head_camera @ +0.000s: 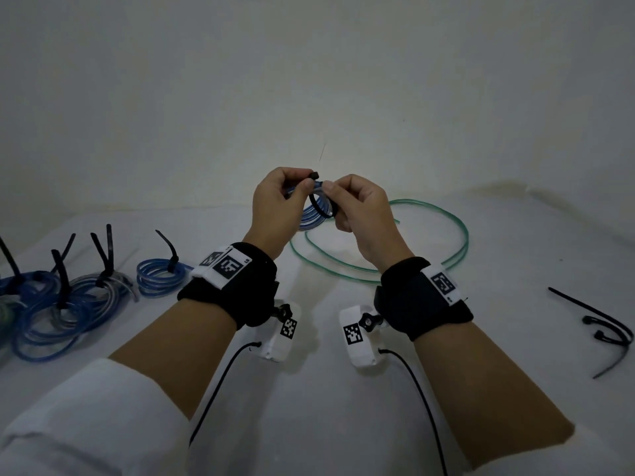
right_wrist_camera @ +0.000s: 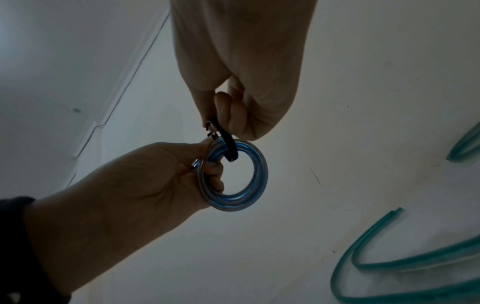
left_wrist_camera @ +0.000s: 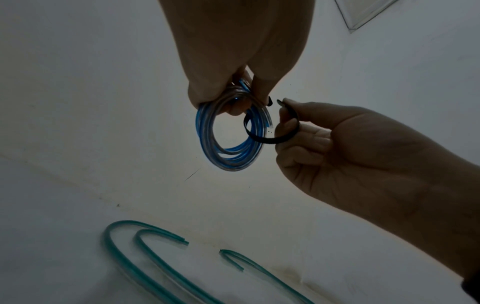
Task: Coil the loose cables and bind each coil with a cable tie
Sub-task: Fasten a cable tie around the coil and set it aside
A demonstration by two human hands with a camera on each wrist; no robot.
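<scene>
Above the white table, my left hand grips a small coil of blue cable at its top; the coil hangs as a ring. A black cable tie is looped through the coil. My right hand pinches the strap of the tie between thumb and fingers. The tie's head sits at my left fingertips, close to the strap's tip; whether the tip is in the head I cannot tell. A loose green cable lies on the table behind the hands.
Several blue coils bound with black ties lie at the left, one small coil nearest my left wrist. Spare black cable ties lie at the right edge. A white wall rises behind the table.
</scene>
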